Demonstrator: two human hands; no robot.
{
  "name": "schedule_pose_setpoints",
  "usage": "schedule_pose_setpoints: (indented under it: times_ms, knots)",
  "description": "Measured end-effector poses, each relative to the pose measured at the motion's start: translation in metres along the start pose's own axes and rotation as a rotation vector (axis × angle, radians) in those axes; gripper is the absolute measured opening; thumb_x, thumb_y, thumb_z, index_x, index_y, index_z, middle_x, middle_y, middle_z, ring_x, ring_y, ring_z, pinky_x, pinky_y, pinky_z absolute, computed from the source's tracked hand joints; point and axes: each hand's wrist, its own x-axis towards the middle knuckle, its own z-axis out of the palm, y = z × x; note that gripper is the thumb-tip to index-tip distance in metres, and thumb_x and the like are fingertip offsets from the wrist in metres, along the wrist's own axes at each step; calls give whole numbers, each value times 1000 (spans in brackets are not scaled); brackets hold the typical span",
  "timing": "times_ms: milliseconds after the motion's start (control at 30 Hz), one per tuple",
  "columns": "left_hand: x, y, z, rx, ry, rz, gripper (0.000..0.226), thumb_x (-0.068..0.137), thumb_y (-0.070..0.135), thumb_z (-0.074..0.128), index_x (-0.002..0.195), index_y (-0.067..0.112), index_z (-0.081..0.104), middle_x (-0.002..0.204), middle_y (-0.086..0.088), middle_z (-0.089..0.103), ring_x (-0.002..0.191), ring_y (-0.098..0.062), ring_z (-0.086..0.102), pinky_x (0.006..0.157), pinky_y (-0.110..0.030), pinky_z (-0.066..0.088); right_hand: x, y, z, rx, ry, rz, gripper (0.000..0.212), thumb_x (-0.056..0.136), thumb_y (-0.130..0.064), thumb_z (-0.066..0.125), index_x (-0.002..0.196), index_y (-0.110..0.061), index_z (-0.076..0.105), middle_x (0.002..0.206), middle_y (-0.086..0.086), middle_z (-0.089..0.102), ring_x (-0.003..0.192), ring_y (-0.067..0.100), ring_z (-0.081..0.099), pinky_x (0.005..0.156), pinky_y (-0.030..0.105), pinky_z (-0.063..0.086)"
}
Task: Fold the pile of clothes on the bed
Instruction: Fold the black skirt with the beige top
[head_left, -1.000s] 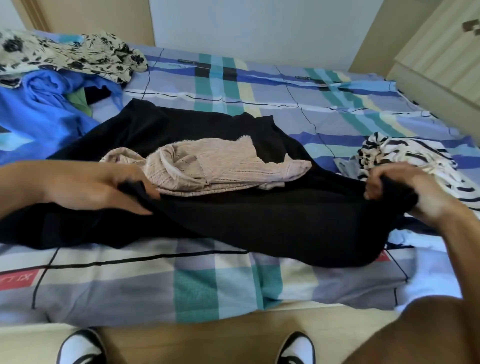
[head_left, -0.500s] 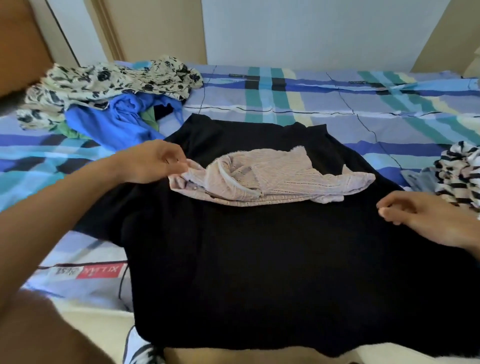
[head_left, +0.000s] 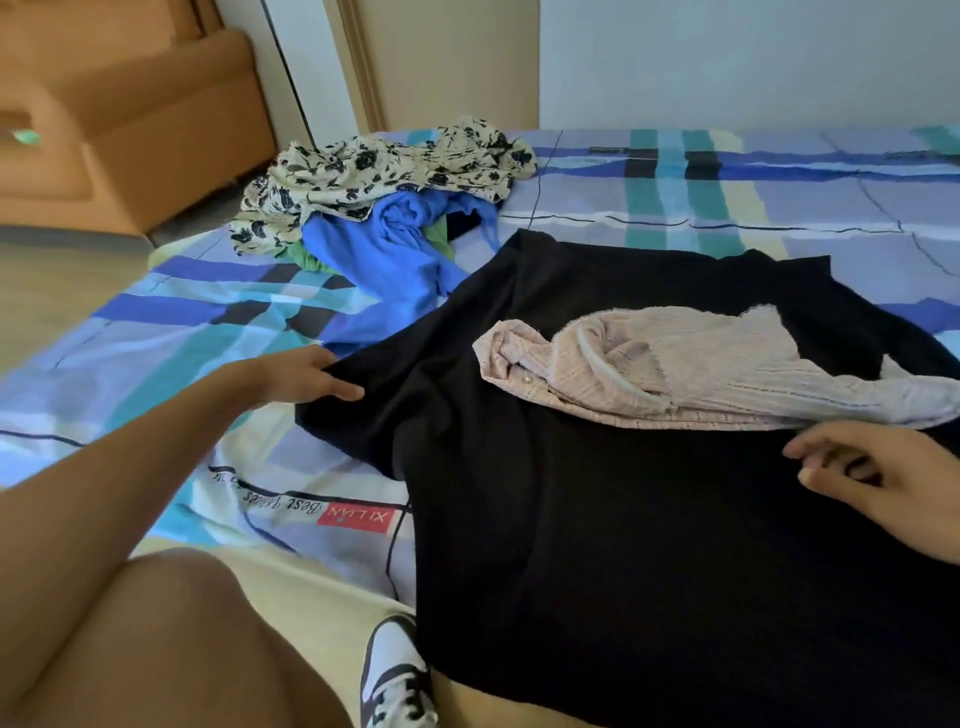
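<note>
A large black garment (head_left: 649, 519) lies spread on the plaid bed sheet (head_left: 753, 208), its near end hanging over the bed's edge. A crumpled pale pink knit top (head_left: 691, 364) rests on its upper half. My left hand (head_left: 306, 379) pinches the black garment's left edge between thumb and fingers. My right hand (head_left: 878, 478) hovers just above the black cloth below the pink top, fingers loosely curled and holding nothing. The unfolded pile sits at the far left: a cream floral garment (head_left: 384, 171) over a blue one (head_left: 395, 260) and a bit of green cloth (head_left: 441, 241).
An orange armchair (head_left: 135, 130) stands on the floor beyond the bed's left corner. My bare knee (head_left: 156, 649) and a white-and-black shoe (head_left: 395, 670) are by the bed's near edge. A red label (head_left: 356, 517) is printed on the sheet.
My left hand left the pink top and moved down-left to take the black garment's left edge. My right hand stays loose over the black cloth. The view swung left.
</note>
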Motion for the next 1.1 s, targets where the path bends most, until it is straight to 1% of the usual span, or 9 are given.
schedule_pose_setpoints:
  times_ms: [100, 167, 333, 533, 633, 733, 900, 1000, 1100]
  knots:
    - [-10, 1, -4, -634, -8, 73, 20, 95, 23, 61, 111, 12, 69, 114, -11, 72, 94, -21, 67, 83, -30, 53, -1, -50, 32, 17, 15, -164, 22, 80, -60, 67, 98, -49, 65, 95, -15, 69, 90, 8, 65, 80, 21, 48]
    - [-16, 1, -15, -787, 65, 119, 20, 94, 26, 62, 106, 12, 70, 100, -12, 70, 76, -15, 65, 60, -21, 51, 2, -77, 63, 25, 1, -279, 25, 85, -28, 75, 99, -45, 65, 99, -17, 66, 95, 8, 63, 82, 20, 47]
    - [-36, 1, -48, -870, 109, -56, 22, 92, 33, 63, 97, 13, 69, 85, -4, 72, 58, -11, 69, 51, -22, 57, 24, -158, 131, 157, -86, -442, 39, 83, -48, 71, 118, -43, 57, 112, -22, 55, 108, -2, 55, 87, 18, 46]
    - [-50, -30, -59, -579, 114, -301, 49, 84, 50, 70, 111, 9, 68, 87, -9, 77, 72, -22, 75, 63, -35, 61, 54, -231, 195, -3, -109, -524, 62, 88, -62, 55, 141, -32, 43, 138, -12, 39, 128, 11, 40, 109, 35, 35]
    - [-57, -34, -57, -520, -11, -221, 56, 75, 59, 75, 112, 18, 72, 109, -4, 76, 103, -23, 71, 92, -39, 53, 61, -221, 212, -152, -138, -529, 64, 93, -60, 50, 146, -28, 40, 148, -6, 34, 139, 15, 33, 117, 35, 25]
    - [-61, -34, -46, -421, -146, -37, 40, 52, 43, 93, 81, 20, 77, 92, 9, 75, 93, -6, 69, 92, -26, 48, 61, -208, 212, -218, -135, -585, 64, 95, -57, 49, 150, -28, 36, 155, -7, 28, 145, 13, 25, 119, 31, 17]
    - [-36, -57, -59, -121, 43, -217, 14, 89, 14, 68, 96, 3, 71, 105, -17, 73, 98, -35, 69, 88, -37, 57, 59, -202, 188, -199, -248, -613, 62, 95, -50, 55, 150, -29, 35, 155, -11, 27, 141, 13, 30, 116, 31, 27]
    - [-11, -74, -73, 488, 199, -363, 42, 77, 45, 78, 89, 6, 66, 116, -21, 66, 104, -37, 61, 86, -37, 47, 61, -188, 155, -165, -185, -602, 64, 92, -44, 62, 148, -31, 35, 150, -13, 30, 134, 10, 37, 112, 33, 36]
    - [14, -48, -48, 598, 363, -56, 95, 52, 72, 79, 129, 22, 53, 137, -14, 54, 124, -41, 47, 102, -49, 41, 66, -154, 109, -205, -7, -569, 76, 86, -40, 69, 150, -32, 30, 152, -13, 25, 139, 11, 33, 113, 38, 37]
